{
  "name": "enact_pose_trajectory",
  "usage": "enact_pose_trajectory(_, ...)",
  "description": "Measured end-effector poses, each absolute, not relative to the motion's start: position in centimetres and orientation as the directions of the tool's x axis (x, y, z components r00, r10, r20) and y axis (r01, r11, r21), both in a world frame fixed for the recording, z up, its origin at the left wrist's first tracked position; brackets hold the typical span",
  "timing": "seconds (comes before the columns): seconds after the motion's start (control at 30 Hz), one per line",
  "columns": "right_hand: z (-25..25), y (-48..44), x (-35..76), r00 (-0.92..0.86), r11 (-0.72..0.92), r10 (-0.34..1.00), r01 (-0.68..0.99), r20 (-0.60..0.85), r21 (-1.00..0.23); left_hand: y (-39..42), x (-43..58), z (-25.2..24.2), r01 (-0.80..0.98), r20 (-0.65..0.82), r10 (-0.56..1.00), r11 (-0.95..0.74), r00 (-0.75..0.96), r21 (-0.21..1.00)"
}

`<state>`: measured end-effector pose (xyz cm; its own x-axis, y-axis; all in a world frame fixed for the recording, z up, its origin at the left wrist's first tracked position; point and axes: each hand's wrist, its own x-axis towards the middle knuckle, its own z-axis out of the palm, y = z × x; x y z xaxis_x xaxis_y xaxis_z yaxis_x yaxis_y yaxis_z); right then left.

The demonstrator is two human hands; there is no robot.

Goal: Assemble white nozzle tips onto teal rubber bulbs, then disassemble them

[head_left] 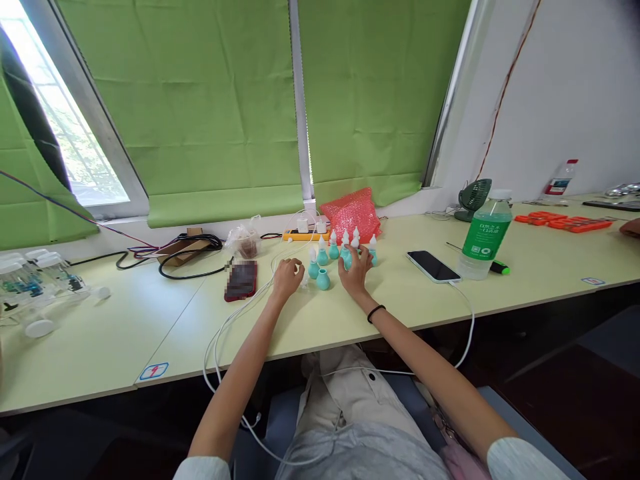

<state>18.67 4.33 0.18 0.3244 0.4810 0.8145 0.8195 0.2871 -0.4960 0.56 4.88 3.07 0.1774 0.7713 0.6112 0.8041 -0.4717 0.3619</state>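
Several small teal squeeze bulbs with pointed white tips stand grouped on the table, among them one teal bulb [323, 256] at the left of the group. In front of them is an open-topped teal bulb [323, 280] with no white tip on it. My right hand [356, 272] curls its thumb and fingers around a teal bulb [345, 253] with a white tip, partly covering it. Left of the group, my left hand [288, 277] is closed with its fingers bent. A small translucent piece [304, 279] shows beside its fingertips; whether they grip it is unclear.
Behind the bulbs lie a red bubble-wrap bag [354, 217] and an orange power strip [306, 236]. A red-edged phone [241, 281] and white cables flank my left hand. To the right are a white phone [433, 267], a large green-labelled bottle [484, 237] and a small fan [474, 198].
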Motion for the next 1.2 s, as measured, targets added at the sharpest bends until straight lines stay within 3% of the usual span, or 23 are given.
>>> enact_pose_trajectory(0.13,0.1,3.7,18.3,0.053,0.516,0.356,0.822,0.933,-0.243,4.3,0.5,3.6,0.738,0.649,0.742,-0.53,0.166,0.417)
enact_pose_trajectory(0.3,-0.2,2.7,17.0,-0.353,0.685,0.288,0.726,0.89,0.066,3.5,0.7,4.0,0.59,0.616,0.752,-0.613,0.233,0.525)
enact_pose_trajectory(0.47,-0.4,2.2,16.3,-0.521,0.721,0.224,0.657,0.823,0.22,3.6,1.4,3.7,0.444,0.517,0.807,-0.589,0.285,0.675)
enact_pose_trajectory(0.7,-0.8,2.4,16.4,-0.528,0.713,0.224,0.662,0.819,0.232,4.6,1.4,3.4,0.313,0.36,0.876,-0.457,0.323,0.832)
enact_pose_trajectory(0.87,-0.8,2.4,16.2,-0.501,0.724,0.235,0.662,0.833,0.193,4.8,1.5,3.3,0.291,0.299,0.903,-0.389,0.31,0.874)
enact_pose_trajectory(1.07,-0.3,2.4,16.6,-0.33,0.703,0.307,0.711,0.893,0.02,5.1,0.8,4.2,0.358,0.387,0.899,-0.438,0.206,0.825)
enact_pose_trajectory(1.2,-0.4,2.8,17.0,-0.144,0.662,0.363,0.735,0.92,-0.146,4.7,0.6,4.0,0.493,0.514,0.845,-0.513,0.146,0.703)
